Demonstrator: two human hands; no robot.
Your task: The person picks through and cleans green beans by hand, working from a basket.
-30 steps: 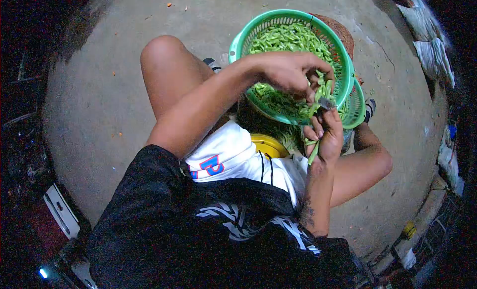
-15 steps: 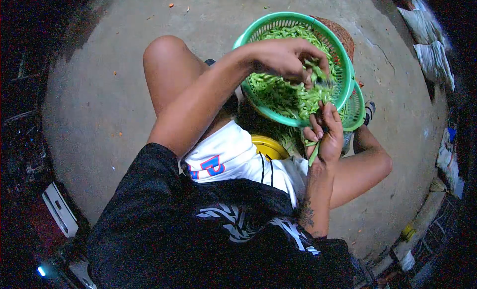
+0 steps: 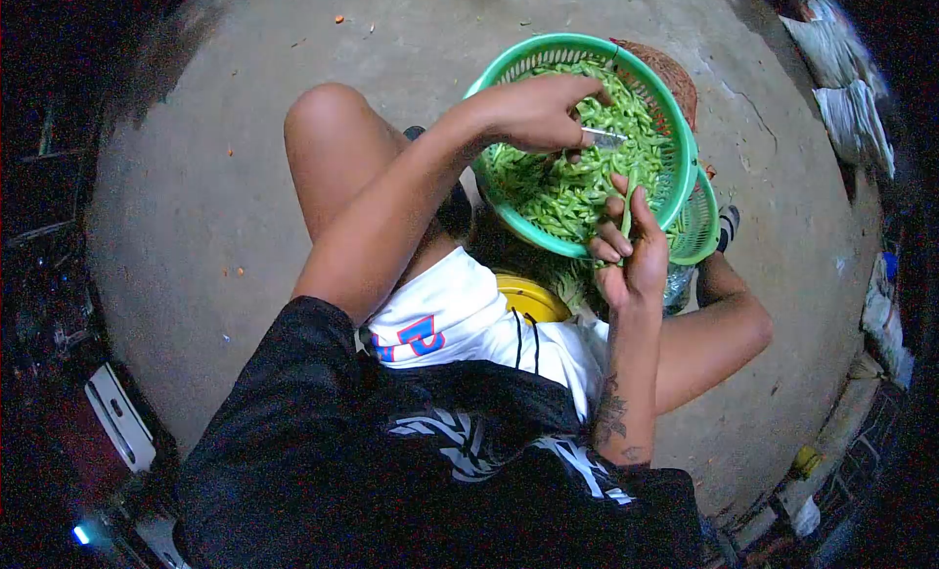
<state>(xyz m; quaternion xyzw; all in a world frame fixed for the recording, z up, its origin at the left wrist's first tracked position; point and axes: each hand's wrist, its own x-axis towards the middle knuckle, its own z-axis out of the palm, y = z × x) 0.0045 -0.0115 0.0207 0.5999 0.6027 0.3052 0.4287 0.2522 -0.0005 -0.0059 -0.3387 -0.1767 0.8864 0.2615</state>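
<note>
Grey concrete floor (image 3: 215, 187) spreads around my seat, with heavy darkness along both sides of my view. The fingers of my left hand (image 3: 538, 114) are bent around a short blade (image 3: 604, 138); its handle is hidden in my grip, so I can't make out its shape. The blade's long axis runs nearly sideways in my view, the free end pointing right over the cut green pieces (image 3: 562, 197). My right hand (image 3: 634, 251) has its fingers curled narrow, pinching a slim green pod (image 3: 628, 217). That pod stands lengthwise in my view, its upper end pointing away from my body and leaning slightly right; its lower end is partly covered by my fingers. I have both hands at the big green basket (image 3: 511, 217), left over its contents, right at its near rim. My left forearm and hand hide some of the pieces. A second green basket (image 3: 702, 222) shows only in part beneath the big one's right side. Nearer me, a yellow container (image 3: 533, 297) is cut off by my white shorts (image 3: 450, 310). Behind the big basket sits a reddish-brown woven item (image 3: 677, 78), mostly covered.
</note>
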